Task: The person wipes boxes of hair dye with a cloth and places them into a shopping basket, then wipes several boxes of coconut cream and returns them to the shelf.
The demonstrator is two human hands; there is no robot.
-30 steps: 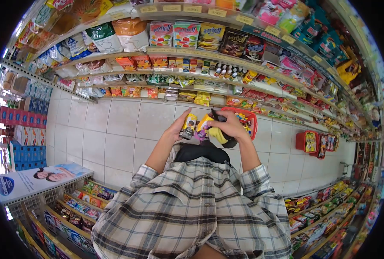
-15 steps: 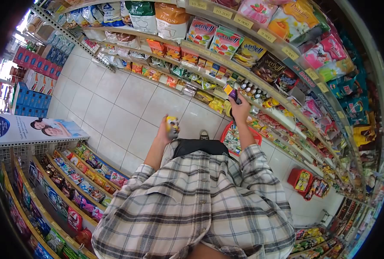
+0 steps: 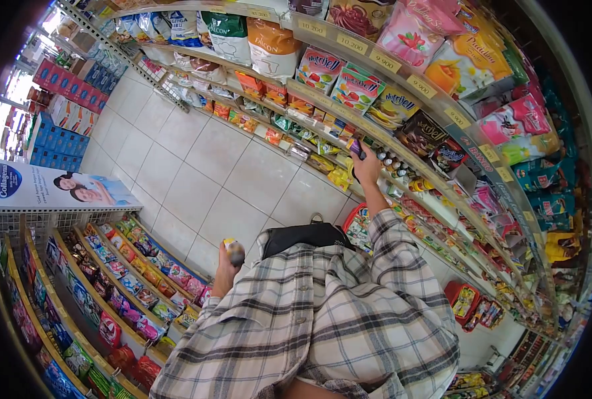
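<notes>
Left grip: clasping a small yellow-and-grey pack, steadying it.
Right grip: grasping a slim purple pack, extending it near the beige-edged shelf.

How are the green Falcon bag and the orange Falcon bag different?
The green bag has a green top, but the orange bag has an orange one. The orange bag is right beside a Nutrijell pack, while the green bag is farther left. In this picture, the orange bag looks a bit bigger than the green bag. Both are white lower down, say Falcon and are in the same row.
</notes>
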